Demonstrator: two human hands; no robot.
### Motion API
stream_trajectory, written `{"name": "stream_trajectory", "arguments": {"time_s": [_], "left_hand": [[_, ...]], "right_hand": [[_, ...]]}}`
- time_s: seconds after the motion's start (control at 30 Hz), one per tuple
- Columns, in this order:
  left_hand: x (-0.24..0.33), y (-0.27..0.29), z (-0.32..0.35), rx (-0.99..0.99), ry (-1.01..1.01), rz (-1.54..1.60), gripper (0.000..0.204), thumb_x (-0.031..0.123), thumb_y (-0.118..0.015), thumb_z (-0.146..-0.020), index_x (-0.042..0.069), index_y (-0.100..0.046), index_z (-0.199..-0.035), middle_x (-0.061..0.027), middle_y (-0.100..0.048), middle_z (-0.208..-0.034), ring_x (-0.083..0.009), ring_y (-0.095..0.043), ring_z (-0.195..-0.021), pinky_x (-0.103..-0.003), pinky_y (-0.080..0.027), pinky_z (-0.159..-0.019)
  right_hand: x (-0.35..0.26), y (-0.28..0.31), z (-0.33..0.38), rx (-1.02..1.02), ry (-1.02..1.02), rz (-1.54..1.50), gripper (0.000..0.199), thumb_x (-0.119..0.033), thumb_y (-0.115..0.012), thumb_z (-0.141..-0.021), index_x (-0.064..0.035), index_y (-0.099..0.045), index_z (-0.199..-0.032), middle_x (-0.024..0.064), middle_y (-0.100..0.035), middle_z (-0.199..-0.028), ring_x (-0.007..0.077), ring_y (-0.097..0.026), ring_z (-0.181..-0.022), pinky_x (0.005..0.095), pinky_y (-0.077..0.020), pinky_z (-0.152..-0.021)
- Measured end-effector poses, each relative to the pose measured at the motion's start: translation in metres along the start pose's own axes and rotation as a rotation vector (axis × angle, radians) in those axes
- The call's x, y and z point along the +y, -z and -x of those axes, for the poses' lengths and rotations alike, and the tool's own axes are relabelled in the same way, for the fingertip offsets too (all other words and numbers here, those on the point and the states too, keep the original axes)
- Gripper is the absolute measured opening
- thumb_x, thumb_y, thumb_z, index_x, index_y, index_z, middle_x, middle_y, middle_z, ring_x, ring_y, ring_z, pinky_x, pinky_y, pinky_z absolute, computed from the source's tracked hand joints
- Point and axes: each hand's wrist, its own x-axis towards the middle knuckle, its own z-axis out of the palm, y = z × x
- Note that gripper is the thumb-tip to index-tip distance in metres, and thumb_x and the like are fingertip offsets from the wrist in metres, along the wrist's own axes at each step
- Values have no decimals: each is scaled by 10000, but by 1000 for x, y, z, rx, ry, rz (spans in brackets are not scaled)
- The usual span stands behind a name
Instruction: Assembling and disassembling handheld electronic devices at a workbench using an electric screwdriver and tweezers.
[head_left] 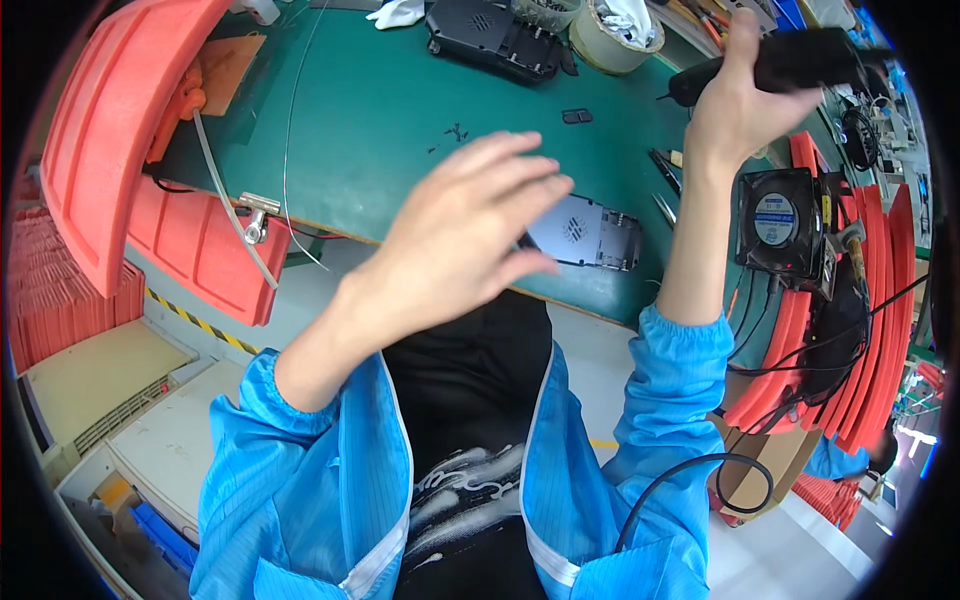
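My right hand (pixel 737 112) is raised at the far right of the bench, its fingers round a black electric screwdriver (pixel 812 62) whose thin tip points left. Over the bench's near edge, my left hand (pixel 462 225) has its fingers stretched and thumb apart, with nothing seen in its grip. Just right of it lies a flat grey device housing (pixel 600 232) with a round speaker grille. The left hand hides the housing's left end, so I cannot tell whether they touch. A small black part (pixel 577 116) and a few dark bits (pixel 456 132) lie farther back.
A larger black housing (pixel 490 40) and a white tub (pixel 617 38) stand at the back of the green bench (pixel 350 130). Tweezers (pixel 664 208) lie near my right forearm. Right of it are a black fan (pixel 778 222) and red trays (pixel 880 310). More red trays (pixel 130 120) stand left.
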Motion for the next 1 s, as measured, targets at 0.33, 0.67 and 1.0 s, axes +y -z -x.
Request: {"name": "stream_trajectory", "arguments": {"time_s": [0.33, 0.67, 1.0], "left_hand": [[-3, 8, -7, -103, 107, 256, 633, 54, -851, -748, 2, -629, -1339, -130, -702, -1123, -319, -679, -1112, -400, -532, -997], [21, -14, -4, 114, 641, 1173, 584, 82, -819, -911, -33, -520, -1400, -111, -711, -1083, -126, -705, -955, -276, -567, -857], [37, -12, -7, -85, 687, 1362, 762, -1, -734, -917, -32, -333, -1565, -243, -690, -1268, -261, -727, -1117, -359, -593, -934]], "right_hand": [[-71, 110, 70, -901, -18, 260, 614, -142, -878, -789, 53, -632, -1317, 163, -608, -1386, 280, -584, -1305, 407, -519, -1035], [-124, 133, 134, -488, -860, 29, 294, 9, -770, -872, 93, -656, -1129, 197, -717, -1043, 278, -718, -937, 365, -580, -815], [-124, 124, 125, -751, -404, 252, 236, 106, -678, -886, 87, -662, -1120, 220, -710, -1113, 315, -742, -926, 352, -592, -788]]}}
